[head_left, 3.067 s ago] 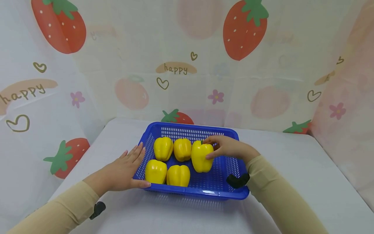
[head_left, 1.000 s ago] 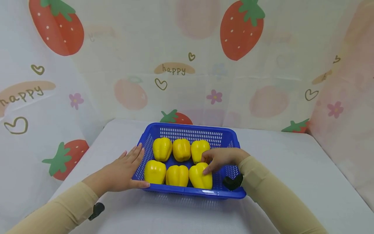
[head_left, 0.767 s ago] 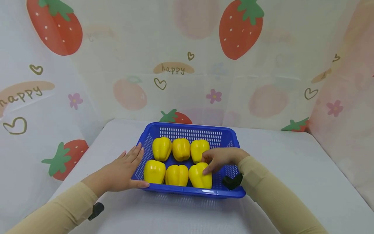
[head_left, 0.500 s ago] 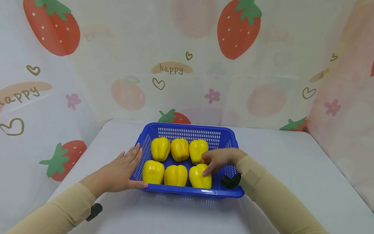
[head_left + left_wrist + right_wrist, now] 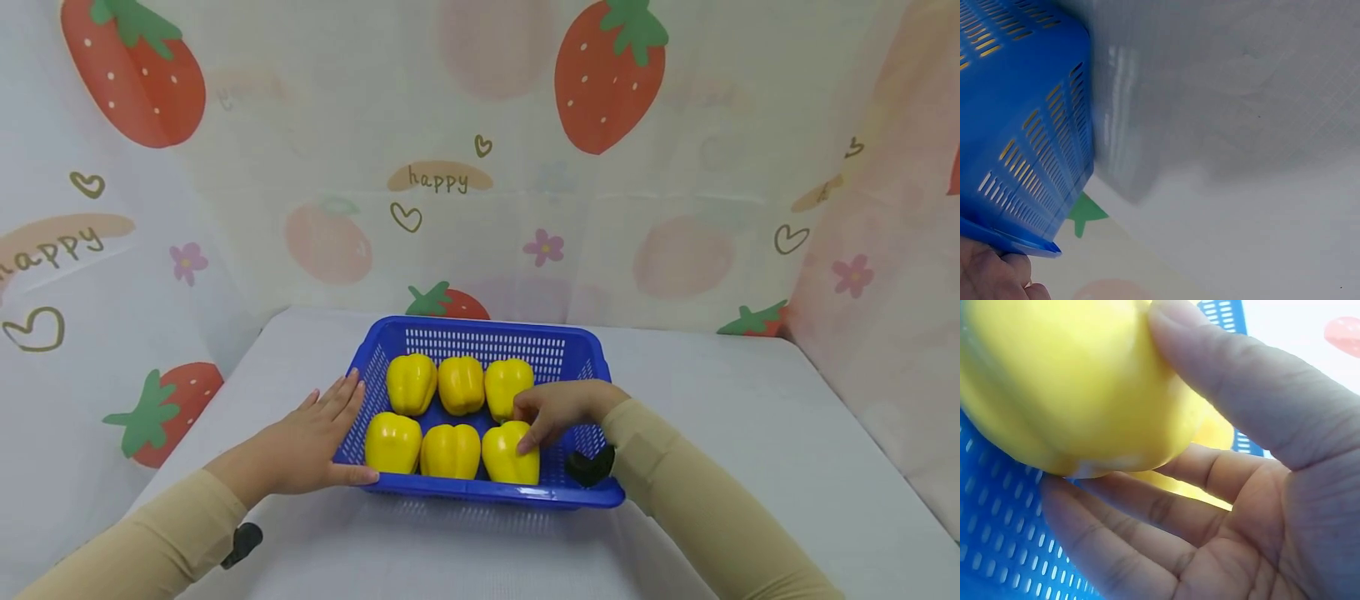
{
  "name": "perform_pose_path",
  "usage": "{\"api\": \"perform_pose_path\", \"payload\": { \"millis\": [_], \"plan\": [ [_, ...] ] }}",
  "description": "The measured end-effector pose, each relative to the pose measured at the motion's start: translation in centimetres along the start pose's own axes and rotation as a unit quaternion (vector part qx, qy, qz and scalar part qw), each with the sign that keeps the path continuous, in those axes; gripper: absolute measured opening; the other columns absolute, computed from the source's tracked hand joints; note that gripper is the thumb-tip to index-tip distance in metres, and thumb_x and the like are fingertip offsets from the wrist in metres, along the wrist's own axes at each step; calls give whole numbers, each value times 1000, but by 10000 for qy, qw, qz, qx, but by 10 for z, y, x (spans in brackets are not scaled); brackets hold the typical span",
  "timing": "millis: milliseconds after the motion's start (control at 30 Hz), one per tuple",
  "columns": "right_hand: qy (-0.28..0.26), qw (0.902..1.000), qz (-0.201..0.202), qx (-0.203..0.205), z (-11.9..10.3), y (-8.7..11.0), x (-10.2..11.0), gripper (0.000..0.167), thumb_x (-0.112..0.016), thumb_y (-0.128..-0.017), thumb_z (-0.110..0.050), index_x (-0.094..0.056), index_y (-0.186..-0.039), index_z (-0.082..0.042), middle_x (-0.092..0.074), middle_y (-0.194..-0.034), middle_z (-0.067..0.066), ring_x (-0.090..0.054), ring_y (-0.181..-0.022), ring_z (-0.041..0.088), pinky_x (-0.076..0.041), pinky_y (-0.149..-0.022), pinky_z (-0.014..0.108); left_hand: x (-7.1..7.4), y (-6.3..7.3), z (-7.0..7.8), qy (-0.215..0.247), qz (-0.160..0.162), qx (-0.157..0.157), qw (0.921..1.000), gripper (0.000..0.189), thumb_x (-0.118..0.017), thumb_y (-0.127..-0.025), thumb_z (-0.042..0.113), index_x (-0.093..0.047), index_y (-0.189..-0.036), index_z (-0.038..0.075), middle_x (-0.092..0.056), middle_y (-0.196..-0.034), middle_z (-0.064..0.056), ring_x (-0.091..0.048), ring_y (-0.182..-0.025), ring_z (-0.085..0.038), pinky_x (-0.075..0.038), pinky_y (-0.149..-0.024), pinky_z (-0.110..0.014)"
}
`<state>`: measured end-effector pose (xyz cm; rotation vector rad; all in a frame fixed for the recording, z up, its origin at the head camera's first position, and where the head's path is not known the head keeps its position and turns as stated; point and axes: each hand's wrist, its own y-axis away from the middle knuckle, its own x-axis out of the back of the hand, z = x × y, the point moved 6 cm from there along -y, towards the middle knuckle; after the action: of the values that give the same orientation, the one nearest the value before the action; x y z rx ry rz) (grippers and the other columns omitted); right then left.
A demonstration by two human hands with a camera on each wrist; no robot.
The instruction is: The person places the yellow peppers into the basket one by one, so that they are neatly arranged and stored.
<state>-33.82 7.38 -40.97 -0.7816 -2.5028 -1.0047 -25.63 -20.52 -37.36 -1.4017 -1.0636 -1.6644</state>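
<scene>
A blue perforated plastic basket [image 5: 491, 492] holds several yellow bell peppers in two rows. My left hand [image 5: 307, 442] lies along the basket's left side, its fingers extended over the side rim and its thumb on the front rim. In the left wrist view, part of that hand [image 5: 994, 275] shows against the basket rim. My right hand [image 5: 558, 408] reaches in from the right and holds the front-right bell pepper [image 5: 506, 458]. The right wrist view shows the thumb [image 5: 1210, 356] on one side of this pepper [image 5: 1072, 381] and the other fingers curved around its far side.
Behind the held pepper sits the back-right pepper [image 5: 508, 383]. A white-covered table [image 5: 720, 433] extends around the basket. Printed cloth walls [image 5: 450, 100] with strawberries and hearts stand behind and at both sides.
About three seconds ago my right hand held a pepper at the back right; that pepper now sits there, and the hand has come forward with another at front right. The left hand keeps its place.
</scene>
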Motion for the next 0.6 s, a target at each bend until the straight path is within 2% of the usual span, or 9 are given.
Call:
{"api": "perform_pose_path", "payload": {
  "millis": [333,600],
  "plan": [
    [310,9995,56,-17,-2,2,0,42,-78,-69,-34,-60,-100,-15,-59,-100,3,-58,-93,19,-53,-80,33,-1,0,0,-35,-44,3,10000,114,-39,-70,81,-11,-145,0,-1,-152,-18,-4,-139,-35,-9,-108,-56],
    [928,9955,207,27,-10,6,5,45,-76,-70,-42,-61,-109,-23,-60,-104,-5,-59,-92,14,-51,-83,33,1,-1,0,-81,-85,1,9999,115,-38,-70,81,-9,-145,0,-1,-152,-18,-5,-139,-35,-10,-108,-55]
  ]
}}
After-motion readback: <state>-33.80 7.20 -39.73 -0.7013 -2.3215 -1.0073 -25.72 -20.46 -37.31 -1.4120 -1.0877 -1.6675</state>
